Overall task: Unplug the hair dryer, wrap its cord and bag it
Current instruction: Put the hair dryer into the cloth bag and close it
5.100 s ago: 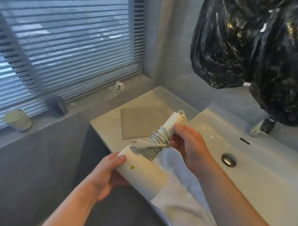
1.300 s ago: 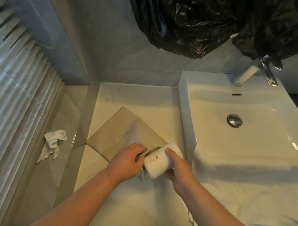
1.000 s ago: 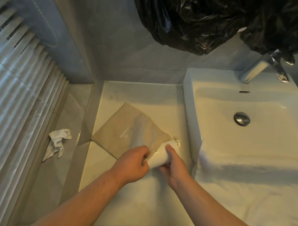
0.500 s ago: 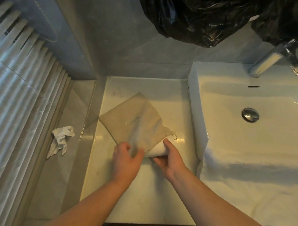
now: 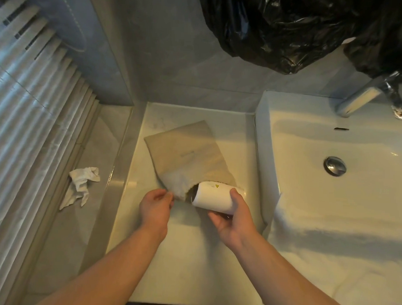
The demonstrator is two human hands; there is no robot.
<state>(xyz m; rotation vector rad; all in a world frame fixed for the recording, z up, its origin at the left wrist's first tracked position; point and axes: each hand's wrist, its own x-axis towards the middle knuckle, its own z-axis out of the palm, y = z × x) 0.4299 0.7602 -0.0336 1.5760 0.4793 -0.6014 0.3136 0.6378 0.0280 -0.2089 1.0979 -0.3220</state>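
Bagging the hair dryer (image 5: 213,197)
Left grip (image 5: 156,205) pinches bag (image 5: 186,151) mouth open; right grip (image 5: 233,218), clasping dryer, should push toward eleven o'clock.

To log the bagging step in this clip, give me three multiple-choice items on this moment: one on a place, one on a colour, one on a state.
1. Where does the crumpled cloth lie?
A. on the counter
B. on the pouch
C. on the grey ledge beside the blinds

2. What colour is the pouch?
A. beige
B. black
C. blue

3. How does the hair dryer stand to the pouch?
A. wholly inside
B. partly in, barrel sticking out of the mouth
C. lying apart from it

Answers:
1 C: it lies left of the counter, below the slats.
2 A: the fabric pouch on the counter is beige.
3 B: the right hand grips the white barrel outside the mouth, while the left hand pinches the pouch's edge.
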